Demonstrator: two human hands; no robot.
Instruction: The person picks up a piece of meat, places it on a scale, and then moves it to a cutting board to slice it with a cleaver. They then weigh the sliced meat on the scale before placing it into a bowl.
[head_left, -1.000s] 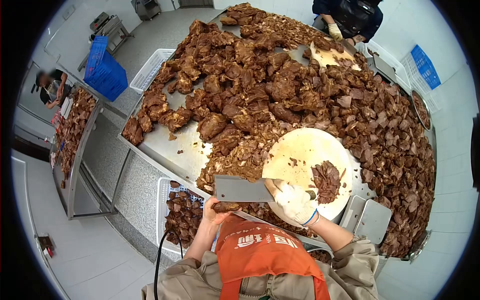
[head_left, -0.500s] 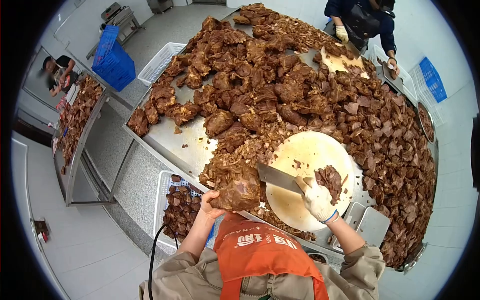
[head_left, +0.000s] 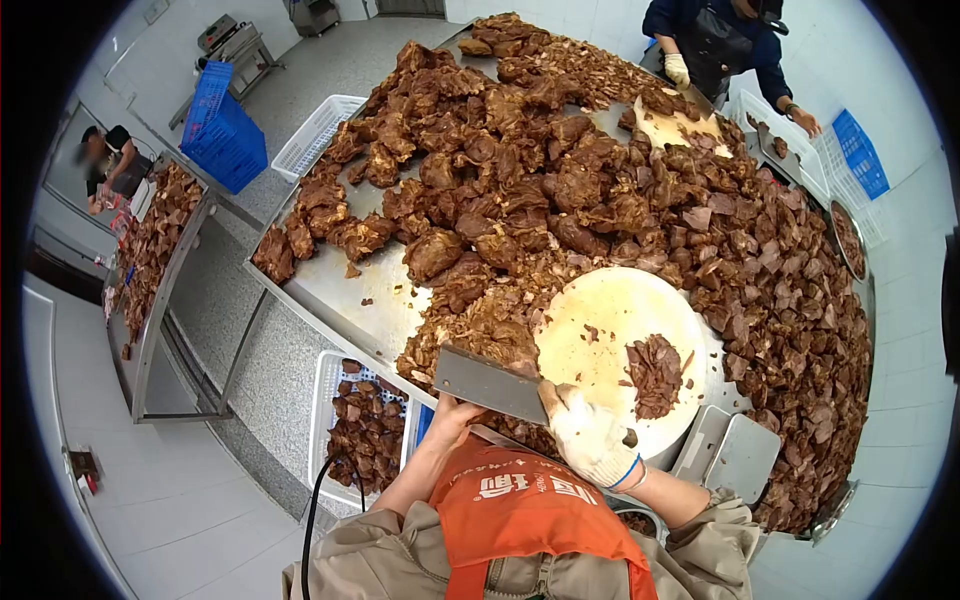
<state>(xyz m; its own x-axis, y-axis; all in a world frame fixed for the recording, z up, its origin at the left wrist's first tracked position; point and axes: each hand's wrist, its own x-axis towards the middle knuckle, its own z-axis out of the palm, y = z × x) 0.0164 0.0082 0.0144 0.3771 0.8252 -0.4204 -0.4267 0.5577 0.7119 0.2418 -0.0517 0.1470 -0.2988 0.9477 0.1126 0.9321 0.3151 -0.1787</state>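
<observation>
My right hand [head_left: 590, 440], in a white glove, grips the handle of a cleaver [head_left: 490, 385], whose broad blade lies flat over the near table edge, pointing left. My bare left hand [head_left: 455, 410] reaches up to the table edge just under the blade; its fingers are hidden, so what it holds is unclear. A heap of shredded brown meat [head_left: 480, 335] lies right behind the blade. To the right sits a round pale cutting board [head_left: 600, 320] with a small pile of sliced meat [head_left: 655, 372].
A steel table [head_left: 350, 290] carries a huge pile of cooked meat chunks [head_left: 520, 180]. A white crate of meat [head_left: 365, 430] stands below. Metal trays [head_left: 735, 450] sit at right. A blue crate [head_left: 222, 130] stands on the floor. A co-worker [head_left: 715, 40] stands at the far end.
The large meat chunk my left hand held at the table edge is gone from view. The cleaver swung left, its blade now covering my left hand's fingers.
</observation>
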